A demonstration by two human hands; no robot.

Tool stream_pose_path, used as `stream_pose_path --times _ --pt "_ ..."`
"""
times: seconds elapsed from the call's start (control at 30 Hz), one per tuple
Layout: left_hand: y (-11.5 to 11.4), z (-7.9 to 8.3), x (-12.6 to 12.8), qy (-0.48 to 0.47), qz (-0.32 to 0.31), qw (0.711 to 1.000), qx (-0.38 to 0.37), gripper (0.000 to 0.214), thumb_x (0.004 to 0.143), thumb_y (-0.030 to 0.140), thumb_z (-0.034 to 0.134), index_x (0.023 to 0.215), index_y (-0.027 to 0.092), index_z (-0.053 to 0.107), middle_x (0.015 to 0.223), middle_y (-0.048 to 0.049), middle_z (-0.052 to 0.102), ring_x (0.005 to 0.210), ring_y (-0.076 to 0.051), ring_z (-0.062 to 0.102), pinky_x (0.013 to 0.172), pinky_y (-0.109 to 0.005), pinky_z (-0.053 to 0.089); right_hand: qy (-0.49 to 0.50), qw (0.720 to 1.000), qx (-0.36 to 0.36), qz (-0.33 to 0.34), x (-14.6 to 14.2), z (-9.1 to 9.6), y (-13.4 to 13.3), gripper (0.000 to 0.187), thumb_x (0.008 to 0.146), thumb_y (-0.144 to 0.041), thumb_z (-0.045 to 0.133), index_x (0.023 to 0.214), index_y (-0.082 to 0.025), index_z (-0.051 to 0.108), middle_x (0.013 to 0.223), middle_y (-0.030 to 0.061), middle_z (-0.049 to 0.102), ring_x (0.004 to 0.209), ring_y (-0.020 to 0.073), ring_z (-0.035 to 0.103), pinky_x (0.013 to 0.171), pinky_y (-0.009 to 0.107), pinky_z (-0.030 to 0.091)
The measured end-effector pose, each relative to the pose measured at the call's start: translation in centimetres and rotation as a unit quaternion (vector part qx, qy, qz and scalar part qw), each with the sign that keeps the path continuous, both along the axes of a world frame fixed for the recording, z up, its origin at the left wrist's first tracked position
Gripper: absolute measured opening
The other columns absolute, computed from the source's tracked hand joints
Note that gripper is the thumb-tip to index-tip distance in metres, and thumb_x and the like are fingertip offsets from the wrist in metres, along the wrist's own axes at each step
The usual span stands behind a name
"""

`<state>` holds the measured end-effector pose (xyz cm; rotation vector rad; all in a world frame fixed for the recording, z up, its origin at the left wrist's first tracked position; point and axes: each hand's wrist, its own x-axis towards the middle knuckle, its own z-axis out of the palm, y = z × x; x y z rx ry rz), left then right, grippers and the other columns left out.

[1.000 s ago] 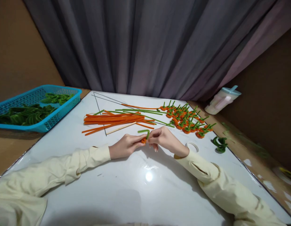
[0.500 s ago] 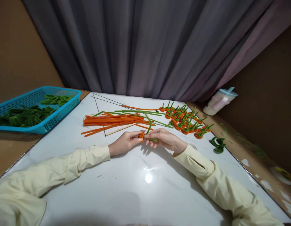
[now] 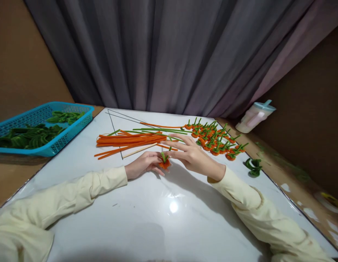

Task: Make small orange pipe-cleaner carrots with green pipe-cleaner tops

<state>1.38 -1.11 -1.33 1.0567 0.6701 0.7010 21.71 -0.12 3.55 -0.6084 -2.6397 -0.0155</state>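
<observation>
My left hand holds a small orange pipe-cleaner piece at its fingertips, just above the white table. Two green pipe-cleaner ends stick up from its top. Over it from the right reaches my right hand, fingers stretched out and spread, close to the green ends. Whether its thumb touches the piece is hidden. Behind my hands lie a bundle of orange pipe cleaners, several green pipe cleaners and a thin wooden stick.
Several finished orange pieces with green stems are grouped at the back right, near curled green pieces. A blue basket with green pipe-cleaner shapes stands at the left. A lidded cup is beyond the right edge; a grey curtain hangs behind.
The orange piece has turned so its green ends point up. My right hand has released its pinch and spread its fingers. The left fingers have shifted around the piece.
</observation>
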Motion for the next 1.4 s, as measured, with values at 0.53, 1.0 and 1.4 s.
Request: stream_pose_path --times 0.53,1.0,1.4 --pt "-0.1 -0.1 0.3 0.062 0.023 0.997 0.026 0.026 0.073 0.028 0.064 0.087 0.007 0.064 0.082 -0.0108 0.067 0.071 -0.017 0.065 0.071 -0.030 0.052 -0.056 0.988 -0.118 -0.088 0.3 -2.7 0.5 0.026 0.080 -0.002 0.047 0.087 -0.015 0.068 0.075 0.0055 0.069 0.062 0.0137 0.060 0.059 0.023 0.041" --pt "1.0 -1.1 -0.2 0.084 0.094 0.981 0.147 0.028 0.075 0.035 0.064 0.090 0.013 0.056 0.068 -0.0001 0.060 0.055 -0.009 0.055 0.054 -0.022 0.047 0.102 0.983 0.034 -0.146 -1.2 -6.5 -1.0 0.024 0.087 -0.034 0.052 0.100 -0.015 0.057 0.088 0.0100 0.067 0.079 0.0195 0.060 0.068 0.030 0.045" --pt "0.0 -1.0 -0.5 0.195 0.122 0.906 0.356 0.023 0.077 0.030 0.063 0.095 0.016 0.063 0.094 -0.0057 0.067 0.085 -0.018 0.061 0.076 -0.027 0.048 0.103 0.986 0.042 -0.122 -1.4 -6.6 -1.3 0.016 0.088 -0.025 0.046 0.090 -0.015 0.058 0.075 0.0074 0.065 0.068 0.0171 0.054 0.064 0.030 0.040"
